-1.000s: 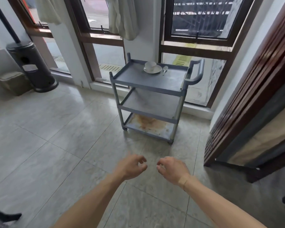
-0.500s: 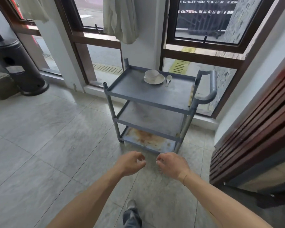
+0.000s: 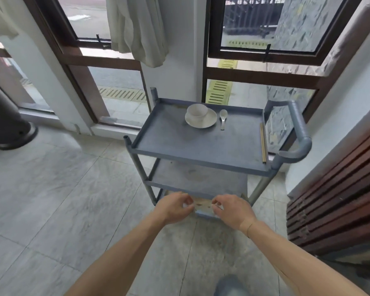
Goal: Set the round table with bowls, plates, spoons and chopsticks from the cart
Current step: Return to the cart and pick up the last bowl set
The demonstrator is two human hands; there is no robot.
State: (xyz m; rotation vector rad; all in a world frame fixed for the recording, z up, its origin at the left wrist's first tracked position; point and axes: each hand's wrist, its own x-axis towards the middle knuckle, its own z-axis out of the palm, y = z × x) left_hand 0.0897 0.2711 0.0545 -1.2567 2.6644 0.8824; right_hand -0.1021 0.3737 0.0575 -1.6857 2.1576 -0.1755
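Fingers of left hand (image 3: 175,207) and right hand (image 3: 233,210) loosely curled (holding nothing), chopsticks (image 3: 262,143) lengthwise along cart (image 3: 179,154) edge

Grey marble-look floor tiles (image 3: 51,189) fill seven o'clock; brown-framed windows (image 3: 107,60) and a pale curtain (image 3: 137,28) span twelve; slatted wooden panel (image 3: 340,189) at four.

White bowl (image 3: 197,112) sits upright on a white plate (image 3: 201,120) on the grey cart (image 3: 192,146); a white spoon (image 3: 223,119) lies just right. Chopsticks (image 3: 263,142) lie along the right rim.
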